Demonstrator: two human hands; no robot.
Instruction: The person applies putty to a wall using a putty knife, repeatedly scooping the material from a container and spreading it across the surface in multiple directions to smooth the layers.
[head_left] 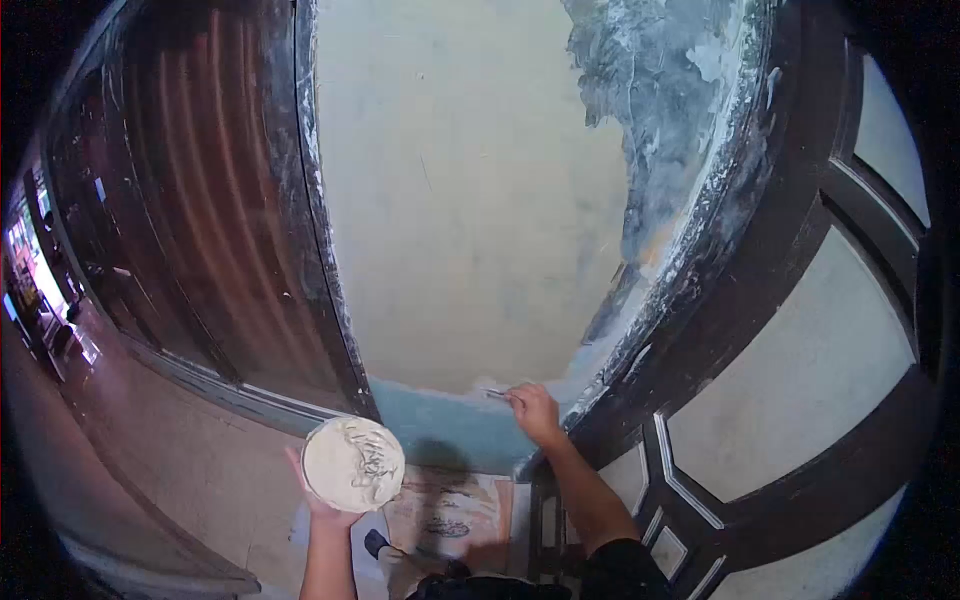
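My left hand (318,503) holds up a round tub (397,492) from below and the side. Thick cream-coloured paste (335,465) fills it, smooth on one side and ridged on the other. My right hand (538,412) is closed around a small putty knife (494,393), most of its handle hidden by the fingers. The blade meets the wall at the lower edge of a cream coating (470,250). Below that edge runs a bare blue-green strip (430,415). A grey, ragged-edged patch (665,120) shows at the upper right of the same wall panel.
Dark wooden trim (335,230) borders the panel on the left, and paste-smeared trim (700,225) on the right. Dark panelling with pale insets (800,370) curves along the right. A stained sheet (450,515) lies on the floor by my feet. Tan floor (210,450) extends left.
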